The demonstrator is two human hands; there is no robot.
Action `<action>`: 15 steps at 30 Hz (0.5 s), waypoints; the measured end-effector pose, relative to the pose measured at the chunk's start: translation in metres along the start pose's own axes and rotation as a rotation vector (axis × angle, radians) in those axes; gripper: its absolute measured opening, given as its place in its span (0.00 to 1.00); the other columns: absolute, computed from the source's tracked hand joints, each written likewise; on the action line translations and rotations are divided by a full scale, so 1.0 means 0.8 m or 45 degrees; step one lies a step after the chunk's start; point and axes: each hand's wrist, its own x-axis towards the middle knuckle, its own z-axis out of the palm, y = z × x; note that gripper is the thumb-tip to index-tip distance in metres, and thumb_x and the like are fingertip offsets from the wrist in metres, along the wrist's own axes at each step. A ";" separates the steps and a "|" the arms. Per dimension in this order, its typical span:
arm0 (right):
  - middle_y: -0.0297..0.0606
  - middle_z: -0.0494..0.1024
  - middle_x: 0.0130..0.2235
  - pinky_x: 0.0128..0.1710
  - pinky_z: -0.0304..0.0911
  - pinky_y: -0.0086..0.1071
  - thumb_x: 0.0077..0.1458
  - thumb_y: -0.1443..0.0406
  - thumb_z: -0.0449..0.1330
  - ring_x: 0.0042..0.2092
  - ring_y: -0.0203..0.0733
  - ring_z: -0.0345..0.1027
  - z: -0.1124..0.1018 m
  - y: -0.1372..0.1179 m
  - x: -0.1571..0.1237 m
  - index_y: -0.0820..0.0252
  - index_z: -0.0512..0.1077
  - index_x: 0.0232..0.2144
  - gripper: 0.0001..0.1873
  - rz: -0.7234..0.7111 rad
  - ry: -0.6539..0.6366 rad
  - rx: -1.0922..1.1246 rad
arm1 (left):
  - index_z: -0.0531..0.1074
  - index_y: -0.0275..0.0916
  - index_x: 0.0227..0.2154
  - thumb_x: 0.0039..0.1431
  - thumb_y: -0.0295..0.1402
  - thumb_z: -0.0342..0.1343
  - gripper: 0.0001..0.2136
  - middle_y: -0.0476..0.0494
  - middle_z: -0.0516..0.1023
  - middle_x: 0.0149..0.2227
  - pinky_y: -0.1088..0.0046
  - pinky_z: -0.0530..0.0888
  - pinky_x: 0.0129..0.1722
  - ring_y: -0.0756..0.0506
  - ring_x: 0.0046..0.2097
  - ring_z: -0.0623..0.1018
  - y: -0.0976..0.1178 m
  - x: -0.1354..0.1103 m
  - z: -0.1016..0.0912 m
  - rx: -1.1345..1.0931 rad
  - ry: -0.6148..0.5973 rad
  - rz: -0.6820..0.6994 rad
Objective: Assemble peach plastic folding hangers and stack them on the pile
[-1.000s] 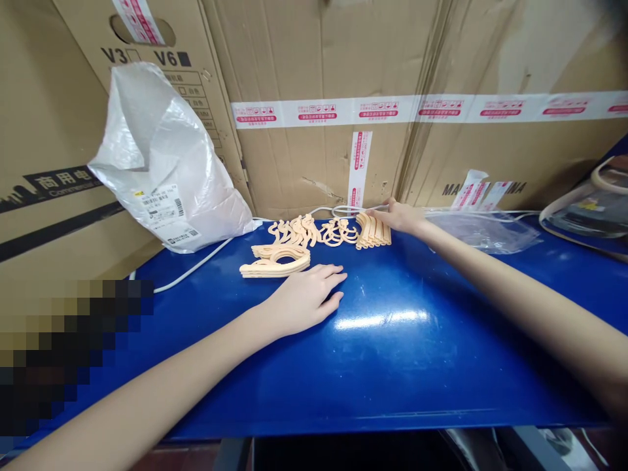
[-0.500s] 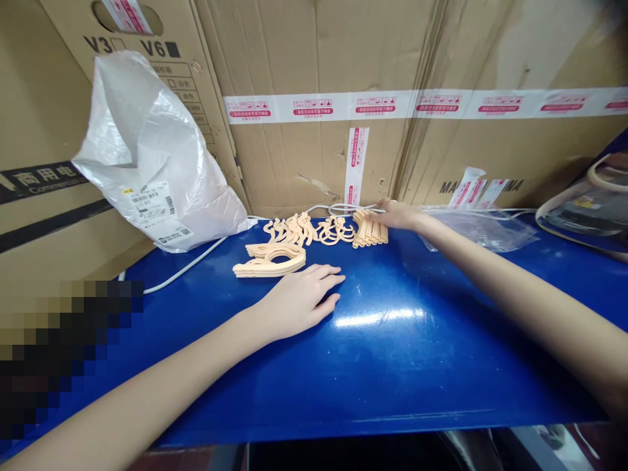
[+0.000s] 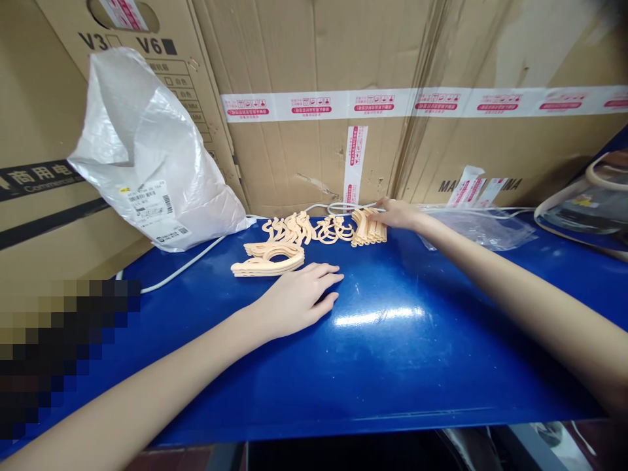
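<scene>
On the blue table, my left hand (image 3: 307, 291) lies palm down with its fingers spread, holding nothing. Just behind it is a stack of cream curved plastic hanger arms (image 3: 267, 260). My right hand (image 3: 396, 214) reaches to the back of the table, its fingers curled at the right end of a row of cream tube-like hanger pieces (image 3: 366, 230). Its fingertips are partly hidden there, but they appear to grip the end piece. Left of that row lie several cream ring-shaped pieces (image 3: 333, 230) and a group of S-shaped hooks (image 3: 290, 229).
A white plastic mailing bag (image 3: 152, 157) with a label leans at the left against cardboard boxes (image 3: 304, 52). Clear plastic wrap (image 3: 481, 229) lies behind my right forearm. A white cable (image 3: 186, 267) runs along the back. At the far right stands a transparent container (image 3: 583, 203).
The camera view has shifted very slightly. Both hands and the cream pieces stay in the same places.
</scene>
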 end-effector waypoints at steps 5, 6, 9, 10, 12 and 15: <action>0.45 0.73 0.51 0.49 0.66 0.47 0.61 0.54 0.57 0.49 0.46 0.70 0.002 0.002 0.000 0.61 0.67 0.53 0.23 0.011 0.085 -0.014 | 0.68 0.34 0.56 0.67 0.33 0.46 0.17 0.38 0.70 0.59 0.57 0.70 0.57 0.40 0.57 0.72 0.001 0.001 -0.001 -0.010 0.001 0.003; 0.47 0.74 0.50 0.48 0.66 0.46 0.60 0.54 0.57 0.49 0.47 0.70 0.000 0.002 0.000 0.62 0.67 0.53 0.24 0.015 0.113 -0.012 | 0.68 0.34 0.56 0.67 0.33 0.46 0.17 0.38 0.70 0.59 0.57 0.70 0.57 0.40 0.58 0.72 0.001 0.001 0.000 -0.012 0.004 0.003; 0.53 0.77 0.46 0.44 0.66 0.43 0.57 0.54 0.57 0.48 0.54 0.71 -0.011 0.000 -0.002 0.66 0.68 0.53 0.27 0.012 0.211 0.000 | 0.68 0.34 0.55 0.67 0.33 0.46 0.17 0.38 0.70 0.59 0.58 0.70 0.57 0.40 0.58 0.71 0.000 0.001 0.001 -0.019 0.015 0.010; 0.55 0.77 0.45 0.42 0.65 0.42 0.56 0.54 0.57 0.48 0.56 0.71 -0.017 -0.002 -0.004 0.67 0.69 0.52 0.27 -0.001 0.239 0.006 | 0.68 0.34 0.55 0.67 0.33 0.46 0.17 0.39 0.70 0.59 0.58 0.70 0.57 0.41 0.58 0.71 0.000 0.000 0.002 -0.023 0.017 0.011; 0.55 0.78 0.43 0.40 0.64 0.41 0.56 0.56 0.55 0.45 0.56 0.72 -0.028 -0.007 -0.009 0.69 0.70 0.51 0.26 -0.061 0.270 0.024 | 0.69 0.35 0.55 0.67 0.32 0.46 0.17 0.39 0.70 0.59 0.58 0.70 0.57 0.41 0.58 0.71 0.000 -0.001 0.002 -0.037 0.022 0.012; 0.46 0.79 0.36 0.36 0.63 0.36 0.57 0.59 0.52 0.38 0.48 0.73 -0.040 -0.018 -0.028 0.67 0.71 0.49 0.22 -0.274 0.232 0.064 | 0.69 0.36 0.54 0.67 0.32 0.47 0.16 0.41 0.72 0.57 0.59 0.70 0.56 0.42 0.56 0.72 0.002 -0.001 -0.001 -0.097 0.092 0.019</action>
